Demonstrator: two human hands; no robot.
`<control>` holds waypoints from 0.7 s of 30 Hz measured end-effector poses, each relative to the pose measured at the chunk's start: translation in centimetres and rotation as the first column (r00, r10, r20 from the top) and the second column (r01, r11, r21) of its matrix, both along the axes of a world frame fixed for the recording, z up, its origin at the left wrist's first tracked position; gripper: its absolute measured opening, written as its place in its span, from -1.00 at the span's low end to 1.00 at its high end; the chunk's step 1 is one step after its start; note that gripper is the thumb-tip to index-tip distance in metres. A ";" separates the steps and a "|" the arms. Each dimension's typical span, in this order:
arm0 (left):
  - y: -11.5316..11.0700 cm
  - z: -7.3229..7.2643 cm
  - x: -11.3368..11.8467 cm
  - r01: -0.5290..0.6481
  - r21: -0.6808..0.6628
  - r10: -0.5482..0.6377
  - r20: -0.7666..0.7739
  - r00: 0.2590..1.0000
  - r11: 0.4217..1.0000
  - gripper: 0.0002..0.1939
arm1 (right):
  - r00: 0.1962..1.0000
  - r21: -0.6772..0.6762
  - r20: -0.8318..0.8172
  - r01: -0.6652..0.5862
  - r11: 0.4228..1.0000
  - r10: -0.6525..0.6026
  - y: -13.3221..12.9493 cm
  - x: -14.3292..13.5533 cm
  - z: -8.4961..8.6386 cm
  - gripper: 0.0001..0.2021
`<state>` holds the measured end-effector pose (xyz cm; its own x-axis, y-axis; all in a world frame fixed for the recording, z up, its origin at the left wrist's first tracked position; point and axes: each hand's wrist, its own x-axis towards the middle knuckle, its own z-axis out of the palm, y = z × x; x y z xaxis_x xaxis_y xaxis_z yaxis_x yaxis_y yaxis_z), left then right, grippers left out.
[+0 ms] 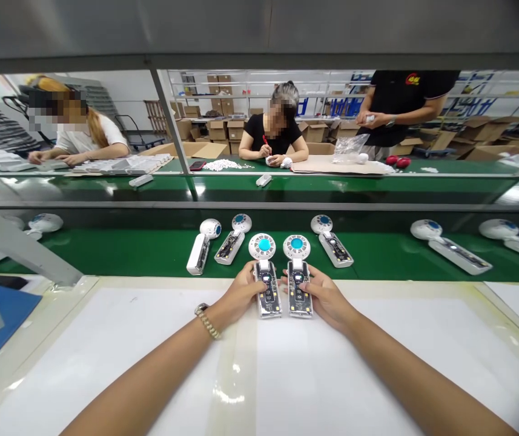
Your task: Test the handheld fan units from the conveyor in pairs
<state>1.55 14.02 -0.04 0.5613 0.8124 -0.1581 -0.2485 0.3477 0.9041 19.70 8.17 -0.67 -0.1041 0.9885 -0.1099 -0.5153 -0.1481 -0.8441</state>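
Observation:
My left hand is closed around a white handheld device, its thumb on the front of the body. My right hand grips a matching handheld device beside it, the thumb likewise on its front. Each has a round white head with a blue centre, and a rectangular body with a clear cover over a circuit board. Both are held upright, side by side and slightly apart, over the near edge of the green belt. The fingers behind the bodies are mostly hidden.
More such devices lie on the green belt: two left of my hands, one to the right, others farther out. A white-topped table lies under my forearms. A blue folder is at left. Beyond a metal frame, several people work at another bench.

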 end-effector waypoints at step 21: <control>-0.4 0.9 0.3 0.037 -0.029 -0.037 -0.007 0.999 0.999 -0.53 | 0.998 0.006 0.040 0.049 0.999 -0.049 0.0 -0.2 -0.1 -0.59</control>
